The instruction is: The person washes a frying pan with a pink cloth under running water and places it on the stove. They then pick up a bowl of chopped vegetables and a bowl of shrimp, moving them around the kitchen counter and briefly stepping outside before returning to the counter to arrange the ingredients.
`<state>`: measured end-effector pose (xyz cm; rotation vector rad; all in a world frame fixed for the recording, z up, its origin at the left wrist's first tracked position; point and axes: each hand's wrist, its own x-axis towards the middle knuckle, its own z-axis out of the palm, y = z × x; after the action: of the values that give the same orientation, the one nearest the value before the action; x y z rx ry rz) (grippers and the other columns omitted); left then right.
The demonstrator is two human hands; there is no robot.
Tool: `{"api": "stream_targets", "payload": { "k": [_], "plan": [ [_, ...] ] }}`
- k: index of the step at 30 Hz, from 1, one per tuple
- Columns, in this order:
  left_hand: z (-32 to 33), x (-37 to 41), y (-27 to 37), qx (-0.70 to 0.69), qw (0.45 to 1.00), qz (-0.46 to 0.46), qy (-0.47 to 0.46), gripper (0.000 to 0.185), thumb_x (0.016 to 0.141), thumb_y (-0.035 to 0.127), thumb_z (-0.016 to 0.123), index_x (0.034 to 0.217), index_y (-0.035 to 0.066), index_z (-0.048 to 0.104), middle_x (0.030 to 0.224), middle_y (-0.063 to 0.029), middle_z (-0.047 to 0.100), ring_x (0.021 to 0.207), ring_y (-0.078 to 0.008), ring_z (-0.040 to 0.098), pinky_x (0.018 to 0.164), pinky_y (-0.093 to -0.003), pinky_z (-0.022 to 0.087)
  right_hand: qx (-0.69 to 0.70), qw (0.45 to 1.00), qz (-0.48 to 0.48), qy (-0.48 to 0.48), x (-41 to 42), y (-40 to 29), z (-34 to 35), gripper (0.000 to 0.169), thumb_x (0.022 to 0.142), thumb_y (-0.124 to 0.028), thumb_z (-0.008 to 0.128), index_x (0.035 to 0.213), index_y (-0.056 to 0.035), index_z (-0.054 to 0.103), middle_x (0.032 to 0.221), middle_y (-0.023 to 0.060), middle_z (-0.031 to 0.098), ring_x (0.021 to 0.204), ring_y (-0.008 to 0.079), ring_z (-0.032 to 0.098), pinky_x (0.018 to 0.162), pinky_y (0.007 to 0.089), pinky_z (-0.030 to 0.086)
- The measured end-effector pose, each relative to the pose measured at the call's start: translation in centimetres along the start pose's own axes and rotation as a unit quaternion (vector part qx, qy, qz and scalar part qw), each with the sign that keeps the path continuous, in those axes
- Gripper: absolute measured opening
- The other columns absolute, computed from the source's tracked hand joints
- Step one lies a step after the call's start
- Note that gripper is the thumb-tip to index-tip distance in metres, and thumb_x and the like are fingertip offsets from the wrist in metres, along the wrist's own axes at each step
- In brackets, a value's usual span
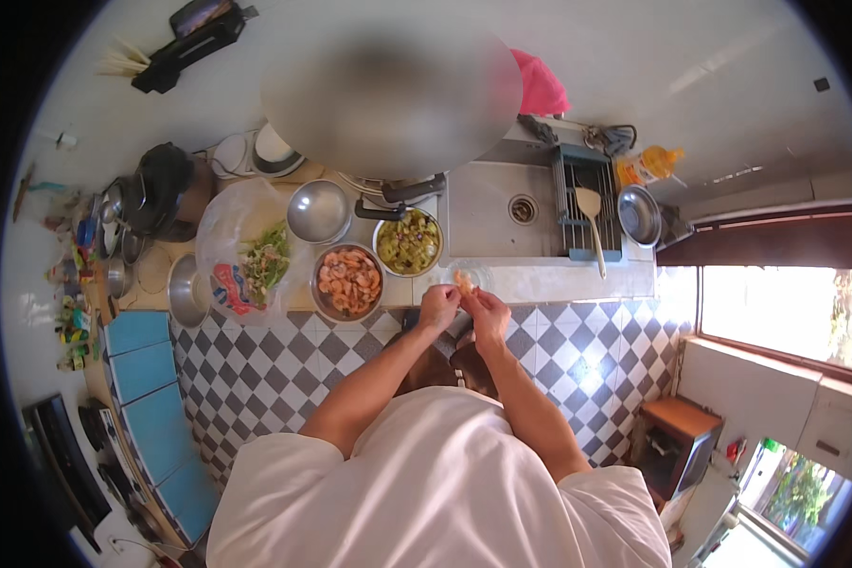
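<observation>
In front of my body, both hands meet just over the counter's front edge, around an orange cooked shrimp (461, 279). My left hand (438, 307) pinches the shrimp from one side. From the other side, the thumb and fingers of my right hand (489, 317) grip it. Right behind it stands a clear glass bowl (481, 271), partly hidden by the hands. To the left, a metal bowl (332, 312) holds many orange shrimp (348, 279). Between that bowl and my hands is a second metal bowl (438, 264) with chopped yellow-green vegetables (409, 243).
A plastic bag (220, 213) with leafy greens (270, 263) lies left, beside empty metal bowls (317, 207). Knife-like black handles (413, 190) project near the vegetables. Right are a sink (483, 206), a drying rack (564, 213), a spatula (589, 206) and an oil bottle (646, 167).
</observation>
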<state>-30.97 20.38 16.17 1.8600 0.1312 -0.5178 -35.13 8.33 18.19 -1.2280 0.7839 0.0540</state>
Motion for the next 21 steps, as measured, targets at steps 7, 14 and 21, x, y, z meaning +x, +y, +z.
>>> {"api": "stream_targets", "payload": {
  "k": [7,14,21],
  "plan": [
    [0.1,-0.1,-0.2,-0.105,0.994,-0.011,0.028,0.025,0.098,0.022,0.062,0.098,-0.001,0.071,0.076,-0.0067,0.068,0.066,-0.014,0.064,0.057,-0.0301,0.051,-0.01,1.0,0.001,-0.008,0.6,0.9,0.0,0.031,0.091,-0.01,0.073,0.113,0.0109,0.066,0.1,0.0165,0.073,0.088,0.0204,0.072,0.081,0.0296,0.06],
    [-0.9,0.6,-2.7,0.027,0.99,0.124,0.069,0.024,0.097,0.022,0.065,0.106,0.001,0.072,0.082,-0.0123,0.069,0.07,-0.0183,0.065,0.065,-0.0333,0.053,-0.064,0.996,-0.018,-0.065,-0.4,-0.7,0.7,0.028,0.093,-0.009,0.069,0.114,0.0102,0.066,0.102,0.0155,0.073,0.087,0.0192,0.071,0.081,0.0302,0.06],
    [-0.8,-0.8,-1.1,-0.266,0.962,-0.051,0.037,0.021,0.102,0.014,0.058,0.105,-0.003,0.07,0.087,-0.0054,0.07,0.072,-0.0125,0.065,0.066,-0.0269,0.053,0.123,0.986,0.065,-0.087,-1.2,-0.8,1.3,0.027,0.095,-0.008,0.065,0.118,0.0073,0.063,0.104,0.0146,0.071,0.091,0.0212,0.071,0.085,0.0326,0.059]
  ]
}}
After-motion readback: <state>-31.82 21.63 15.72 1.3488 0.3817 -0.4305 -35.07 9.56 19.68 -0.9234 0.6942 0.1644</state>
